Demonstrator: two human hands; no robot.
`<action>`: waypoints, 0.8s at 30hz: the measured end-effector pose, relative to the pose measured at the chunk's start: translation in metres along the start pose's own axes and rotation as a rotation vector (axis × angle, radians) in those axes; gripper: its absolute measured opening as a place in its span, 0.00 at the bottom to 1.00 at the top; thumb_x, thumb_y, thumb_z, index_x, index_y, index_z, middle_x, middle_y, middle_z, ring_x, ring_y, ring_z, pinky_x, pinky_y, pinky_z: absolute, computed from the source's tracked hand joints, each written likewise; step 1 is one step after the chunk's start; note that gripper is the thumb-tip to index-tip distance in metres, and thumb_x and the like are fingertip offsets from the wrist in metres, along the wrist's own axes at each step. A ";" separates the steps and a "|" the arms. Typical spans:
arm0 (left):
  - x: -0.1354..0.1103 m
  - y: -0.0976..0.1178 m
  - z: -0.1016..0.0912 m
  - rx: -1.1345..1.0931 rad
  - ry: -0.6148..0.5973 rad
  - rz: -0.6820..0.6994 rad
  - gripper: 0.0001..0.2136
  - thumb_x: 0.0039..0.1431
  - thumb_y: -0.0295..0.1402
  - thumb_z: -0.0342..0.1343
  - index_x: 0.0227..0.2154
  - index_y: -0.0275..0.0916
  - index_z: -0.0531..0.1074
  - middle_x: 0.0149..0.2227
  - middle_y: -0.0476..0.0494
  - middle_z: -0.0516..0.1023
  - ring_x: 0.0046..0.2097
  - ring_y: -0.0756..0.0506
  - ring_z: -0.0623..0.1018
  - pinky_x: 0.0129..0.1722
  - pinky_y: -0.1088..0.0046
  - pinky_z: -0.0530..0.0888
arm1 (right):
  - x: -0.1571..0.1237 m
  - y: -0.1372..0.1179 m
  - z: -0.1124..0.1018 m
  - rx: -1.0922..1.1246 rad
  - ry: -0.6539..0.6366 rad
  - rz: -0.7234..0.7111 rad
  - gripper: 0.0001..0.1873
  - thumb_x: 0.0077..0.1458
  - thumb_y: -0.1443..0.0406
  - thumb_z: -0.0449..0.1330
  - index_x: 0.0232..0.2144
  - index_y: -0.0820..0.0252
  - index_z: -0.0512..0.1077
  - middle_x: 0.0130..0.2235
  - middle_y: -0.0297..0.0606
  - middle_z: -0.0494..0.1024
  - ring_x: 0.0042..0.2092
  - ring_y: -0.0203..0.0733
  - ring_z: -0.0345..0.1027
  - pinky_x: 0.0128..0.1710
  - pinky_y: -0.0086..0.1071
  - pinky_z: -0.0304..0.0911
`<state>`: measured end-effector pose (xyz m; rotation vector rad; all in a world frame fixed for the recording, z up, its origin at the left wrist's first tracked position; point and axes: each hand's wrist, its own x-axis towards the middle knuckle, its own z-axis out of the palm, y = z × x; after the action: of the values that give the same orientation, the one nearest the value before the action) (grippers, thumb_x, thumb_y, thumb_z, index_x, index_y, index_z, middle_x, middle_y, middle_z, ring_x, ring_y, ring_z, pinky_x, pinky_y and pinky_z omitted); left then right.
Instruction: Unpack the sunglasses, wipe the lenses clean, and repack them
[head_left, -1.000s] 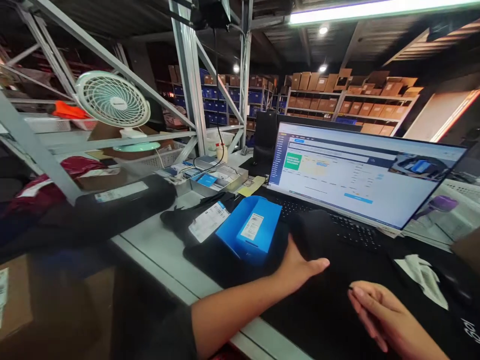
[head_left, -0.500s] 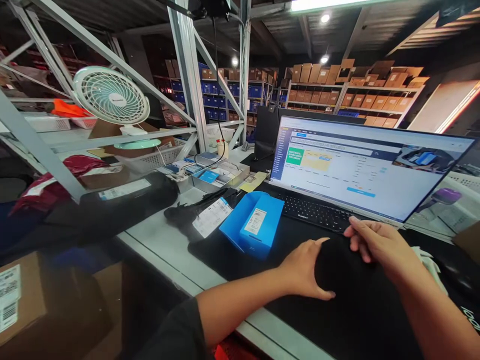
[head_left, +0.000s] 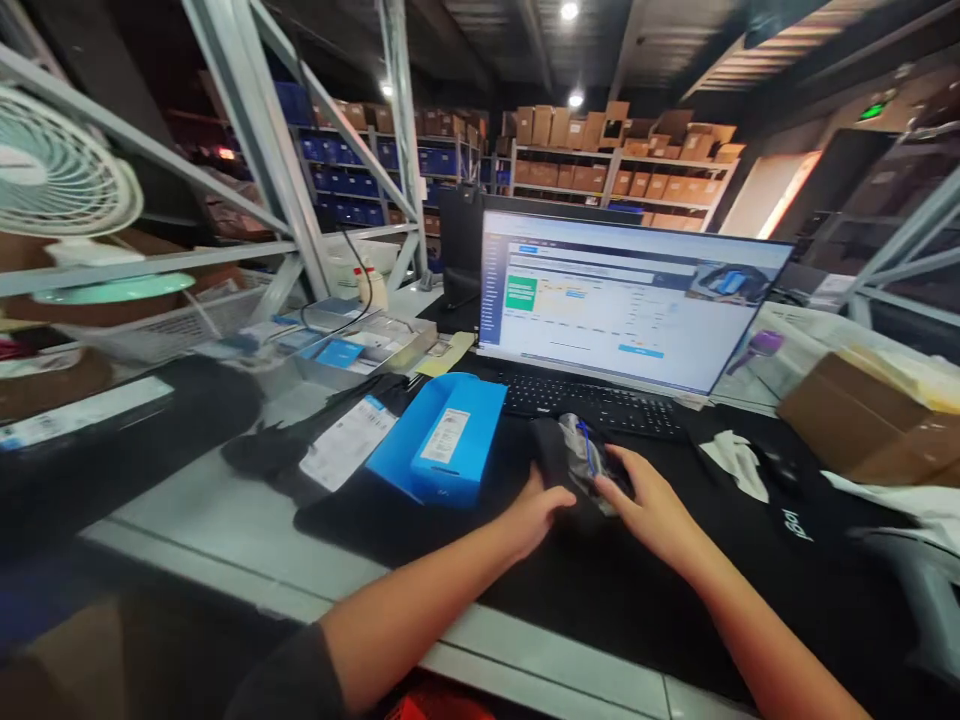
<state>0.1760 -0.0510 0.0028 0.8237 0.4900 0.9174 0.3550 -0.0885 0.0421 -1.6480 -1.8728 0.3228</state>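
Both my hands rest on a small dark bundle (head_left: 576, 462) with a grey and blue part showing, lying on the black desk mat (head_left: 600, 590) in front of the keyboard (head_left: 592, 405). My left hand (head_left: 536, 510) grips its near left side with curled fingers. My right hand (head_left: 652, 505) presses on its right side, fingers bent over it. An open blue box (head_left: 442, 440) with a white label lies just left of the bundle.
A monitor (head_left: 626, 300) with a form on screen stands behind the keyboard. A black bag with a white label (head_left: 330, 450) lies left of the box. A fan (head_left: 56, 190), baskets and a tray of small items sit at left; a cardboard box (head_left: 862, 420) at right.
The view has swung right and down. Both hands have drawn together on the dark bundle, which is now rolled smaller, with a grey and blue part exposed.
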 end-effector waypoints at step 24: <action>0.018 0.004 -0.021 -0.059 0.203 -0.273 0.19 0.40 0.25 0.61 0.40 0.36 0.74 0.39 0.43 0.83 0.46 0.40 0.80 0.55 0.61 0.71 | 0.053 0.005 -0.047 0.771 -0.096 0.356 0.20 0.51 0.48 0.61 0.29 0.59 0.72 0.28 0.35 0.76 0.29 0.39 0.67 0.29 0.30 0.61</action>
<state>0.1688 -0.0259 -0.0074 0.5951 0.7302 0.7610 0.3849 -0.0463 0.0910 -1.4010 -1.2453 1.1283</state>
